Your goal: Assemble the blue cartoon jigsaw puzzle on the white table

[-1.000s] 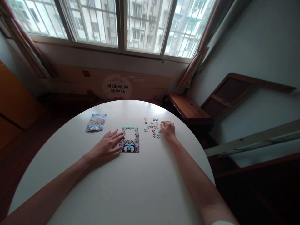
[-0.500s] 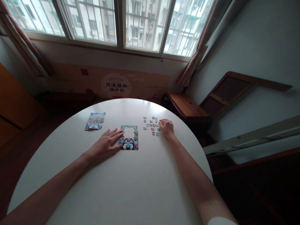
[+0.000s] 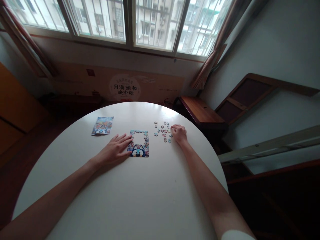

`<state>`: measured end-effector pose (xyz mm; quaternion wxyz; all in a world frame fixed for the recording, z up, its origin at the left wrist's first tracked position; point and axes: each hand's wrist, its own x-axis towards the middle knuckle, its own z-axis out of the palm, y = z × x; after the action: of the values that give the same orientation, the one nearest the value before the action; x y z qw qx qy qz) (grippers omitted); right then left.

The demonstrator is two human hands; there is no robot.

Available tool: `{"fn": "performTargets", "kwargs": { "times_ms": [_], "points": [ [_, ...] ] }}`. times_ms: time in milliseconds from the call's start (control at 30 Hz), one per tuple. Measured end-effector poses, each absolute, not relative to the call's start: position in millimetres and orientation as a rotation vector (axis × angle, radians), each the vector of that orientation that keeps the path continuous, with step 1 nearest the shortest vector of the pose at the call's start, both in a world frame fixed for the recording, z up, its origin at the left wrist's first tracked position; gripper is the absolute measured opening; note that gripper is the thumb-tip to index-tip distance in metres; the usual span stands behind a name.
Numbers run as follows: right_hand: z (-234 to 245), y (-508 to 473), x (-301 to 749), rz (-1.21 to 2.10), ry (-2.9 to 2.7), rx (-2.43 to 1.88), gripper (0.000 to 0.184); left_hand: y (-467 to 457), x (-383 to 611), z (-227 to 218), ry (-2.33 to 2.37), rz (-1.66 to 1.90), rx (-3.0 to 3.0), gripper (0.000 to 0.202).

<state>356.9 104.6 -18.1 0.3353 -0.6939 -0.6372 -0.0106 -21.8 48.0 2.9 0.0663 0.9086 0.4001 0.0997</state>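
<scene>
A partly assembled jigsaw puzzle (image 3: 139,152) lies flat on the white round table, with a blank white opening in its upper middle and a dark blue cartoon face along its bottom. Across its left edge rest the outstretched fingertips of my left hand (image 3: 115,149), palm down and open. Several loose puzzle pieces (image 3: 164,131) are spread to the right of the puzzle. My right hand (image 3: 179,134) rests at the right side of these pieces, its fingers curled together; whatever is under or between the fingertips is hidden.
A colourful printed packet (image 3: 102,126) lies at the back left of the white table (image 3: 120,200). Beyond the table's far right edge stands a wooden bench (image 3: 200,109). A barred window (image 3: 155,26) and a poster (image 3: 125,87) are behind.
The view has shifted slightly, so the table and everything on it appear a little higher and to the right. Both hands keep about the same places beside the puzzle and the loose pieces.
</scene>
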Motion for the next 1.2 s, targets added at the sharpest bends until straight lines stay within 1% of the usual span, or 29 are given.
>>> {"fn": "performTargets", "kwargs": {
  "times_ms": [400,933,1200],
  "points": [
    [-17,105,357,-0.010,-1.658,-1.812,0.023,48,-22,1,1.193,0.334,2.735,0.062],
    [-15,103,355,-0.024,-1.667,-1.817,0.020,48,-22,3,1.203,0.302,2.741,0.063],
    [-8,99,352,0.008,-1.689,-1.907,0.024,49,-23,1,1.203,0.310,2.748,0.063]
  ]
}}
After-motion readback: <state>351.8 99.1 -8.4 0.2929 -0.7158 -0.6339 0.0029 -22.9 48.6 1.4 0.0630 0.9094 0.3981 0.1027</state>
